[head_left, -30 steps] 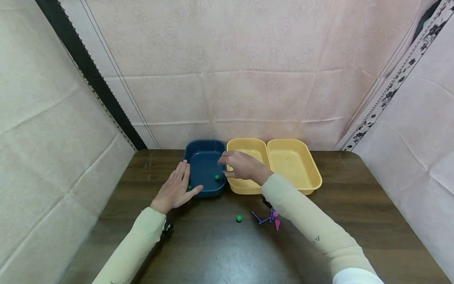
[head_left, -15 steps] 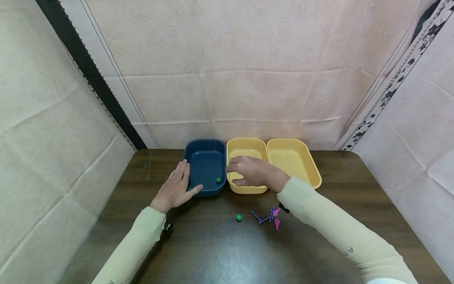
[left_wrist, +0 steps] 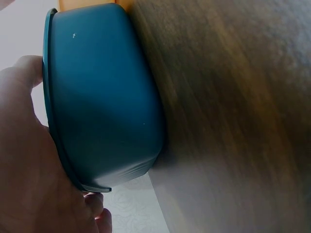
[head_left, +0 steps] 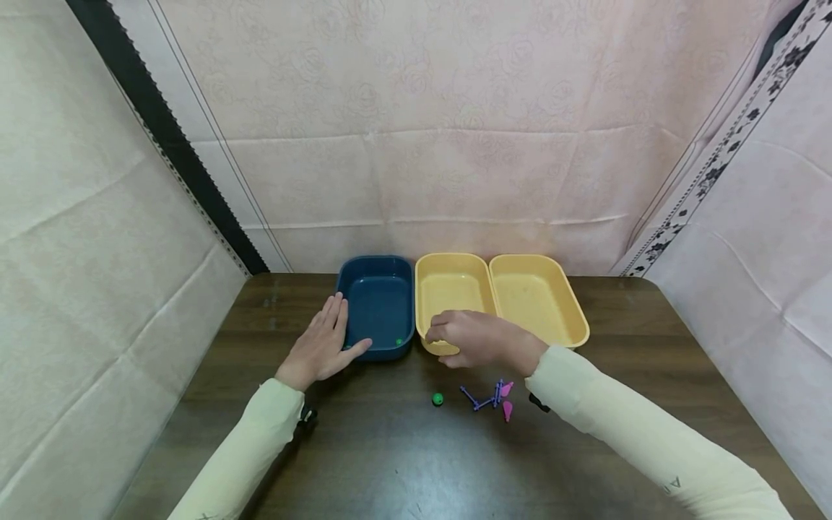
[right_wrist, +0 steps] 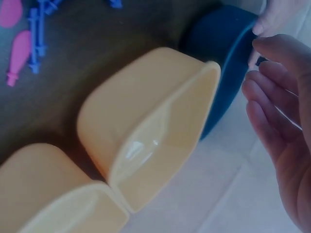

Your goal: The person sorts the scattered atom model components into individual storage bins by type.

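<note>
Left hand [head_left: 321,347] flat against smooth rounded blue plastic tub [head_left: 379,303]; right hand [head_left: 477,338], loosely curled and empty, has retreated over yellow tub's [head_left: 451,289] near rim.

Dark wooden table [head_left: 390,462], items resting on it.
Blue tray [head_left: 377,289] and two yellow trays [head_left: 455,278] [head_left: 539,289] abreast along far edge; green bead [head_left: 438,399], purple pieces [head_left: 484,397], pink pieces [head_left: 508,410] near centre.

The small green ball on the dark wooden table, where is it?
In the head view, the small green ball lies on the table's front middle, left of the purple plastic pieces.
</note>
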A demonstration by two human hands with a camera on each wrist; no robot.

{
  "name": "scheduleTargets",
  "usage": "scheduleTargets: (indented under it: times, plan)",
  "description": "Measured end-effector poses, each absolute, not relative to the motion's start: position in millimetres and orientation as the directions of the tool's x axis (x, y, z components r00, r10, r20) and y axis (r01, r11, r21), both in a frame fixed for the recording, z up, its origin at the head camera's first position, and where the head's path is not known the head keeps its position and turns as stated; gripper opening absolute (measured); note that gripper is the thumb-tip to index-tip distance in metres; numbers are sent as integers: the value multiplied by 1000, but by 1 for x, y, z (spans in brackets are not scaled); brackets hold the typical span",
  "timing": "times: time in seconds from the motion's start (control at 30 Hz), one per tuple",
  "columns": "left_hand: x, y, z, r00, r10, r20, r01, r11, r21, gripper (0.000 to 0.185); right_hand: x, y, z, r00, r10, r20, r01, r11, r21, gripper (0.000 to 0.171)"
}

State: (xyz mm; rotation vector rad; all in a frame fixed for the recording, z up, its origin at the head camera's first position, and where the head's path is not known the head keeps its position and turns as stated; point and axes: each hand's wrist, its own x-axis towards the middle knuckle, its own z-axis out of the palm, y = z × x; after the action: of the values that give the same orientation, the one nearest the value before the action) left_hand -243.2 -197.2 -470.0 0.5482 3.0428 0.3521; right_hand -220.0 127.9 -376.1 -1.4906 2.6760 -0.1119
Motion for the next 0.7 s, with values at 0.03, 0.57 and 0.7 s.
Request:
scheduleTargets:
  times: [0.03, 0.57, 0.7]
  plan:
    - [-243, -197, -470, -937, 348, 12, 341, 912, 229, 107, -218, 129, -378, -527, -849, -40, -843, 528, -103, 32]
    - [-244, -198, -472, -937, 349, 15, 343, 911, 230, 108, -199, 132, -416, -485, -869, -98, -864, 494, -96, 33]
    - [-243, -198, -472, -937, 348, 17, 342, 912, 228, 108, -197, 130, -428, -449, -891, -74, -892, 452, -28, 30]
